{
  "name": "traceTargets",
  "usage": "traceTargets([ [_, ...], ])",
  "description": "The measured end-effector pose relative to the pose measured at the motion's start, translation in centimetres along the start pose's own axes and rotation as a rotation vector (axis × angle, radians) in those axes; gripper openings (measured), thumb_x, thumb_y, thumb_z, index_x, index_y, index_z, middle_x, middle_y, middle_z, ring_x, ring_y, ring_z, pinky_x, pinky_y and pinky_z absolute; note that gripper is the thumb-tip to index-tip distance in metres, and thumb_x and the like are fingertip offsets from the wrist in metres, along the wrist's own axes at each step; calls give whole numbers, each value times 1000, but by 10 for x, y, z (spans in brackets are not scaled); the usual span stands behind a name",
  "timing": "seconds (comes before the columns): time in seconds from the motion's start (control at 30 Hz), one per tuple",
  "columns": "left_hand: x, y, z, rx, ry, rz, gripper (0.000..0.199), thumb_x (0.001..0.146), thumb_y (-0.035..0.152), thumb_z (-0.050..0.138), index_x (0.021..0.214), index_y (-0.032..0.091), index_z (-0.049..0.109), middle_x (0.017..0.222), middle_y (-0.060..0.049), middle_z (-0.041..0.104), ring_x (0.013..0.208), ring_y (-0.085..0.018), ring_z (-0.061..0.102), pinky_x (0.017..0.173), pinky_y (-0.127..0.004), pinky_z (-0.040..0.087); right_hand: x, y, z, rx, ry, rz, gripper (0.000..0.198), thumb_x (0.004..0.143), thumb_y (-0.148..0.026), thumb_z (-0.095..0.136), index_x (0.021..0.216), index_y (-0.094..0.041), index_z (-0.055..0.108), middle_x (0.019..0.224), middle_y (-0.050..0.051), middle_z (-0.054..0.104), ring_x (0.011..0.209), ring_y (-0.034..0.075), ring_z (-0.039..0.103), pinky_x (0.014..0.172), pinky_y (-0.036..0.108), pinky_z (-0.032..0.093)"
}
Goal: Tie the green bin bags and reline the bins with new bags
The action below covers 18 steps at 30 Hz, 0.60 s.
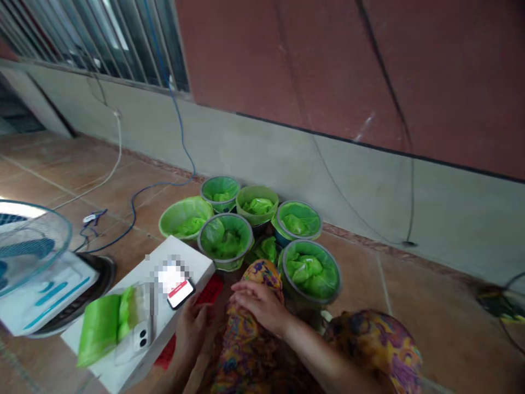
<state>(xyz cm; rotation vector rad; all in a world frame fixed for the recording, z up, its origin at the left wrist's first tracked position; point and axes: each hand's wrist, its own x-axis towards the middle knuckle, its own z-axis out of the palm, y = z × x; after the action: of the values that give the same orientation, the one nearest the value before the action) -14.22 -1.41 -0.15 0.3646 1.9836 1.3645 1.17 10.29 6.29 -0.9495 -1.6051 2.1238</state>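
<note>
The right hand (262,303) lies open and loose on a patterned knee (264,271); the left hand (194,324) is at the right edge of the white box (194,260), just beside the lit phone (181,294) near its far right corner, and I cannot tell whether it grips anything. A green roll (97,331) and a pale phone (140,339) lie towards the near end; green-lined bins (225,259) stand beyond the knee.

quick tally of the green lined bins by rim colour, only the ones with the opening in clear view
Bins with grey rims: 4
Bins with green rims: 2
Total: 6
Not counted: green plastic by the knee; too hidden to tell if it lines another bin.
</note>
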Motion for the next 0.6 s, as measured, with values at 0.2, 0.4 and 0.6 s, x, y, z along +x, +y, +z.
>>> traceTargets([
  [0.2, -4, 94, 79, 17, -400, 271, 44, 76, 40, 58, 111, 15, 58, 80, -5, 72, 70, -19, 68, 63, -29, 55, -67, 15, -134, -189, 411, 41, 42, 77, -51, 61, 100, -17, 66, 82, 4, 69, 64, 13, 60, 58, 25, 44],
  [0.4, 24, 139, 182, 626, -686, 626, 31, 83, 23, 49, 109, 15, 64, 87, -6, 73, 79, -18, 68, 76, -28, 51, -69, 47, -248, -466, 630, 73, 18, 72, -34, 64, 74, -17, 67, 66, 1, 64, 61, 14, 56, 59, 25, 43],
  [0.6, 73, 116, 267, 1107, -613, 604, 33, 81, 19, 52, 111, 12, 63, 103, -14, 72, 99, -24, 67, 85, -31, 48, -18, 34, -306, -723, 763, 269, 10, 75, -25, 65, 76, -19, 72, 78, 4, 73, 79, 18, 66, 70, 24, 46],
])
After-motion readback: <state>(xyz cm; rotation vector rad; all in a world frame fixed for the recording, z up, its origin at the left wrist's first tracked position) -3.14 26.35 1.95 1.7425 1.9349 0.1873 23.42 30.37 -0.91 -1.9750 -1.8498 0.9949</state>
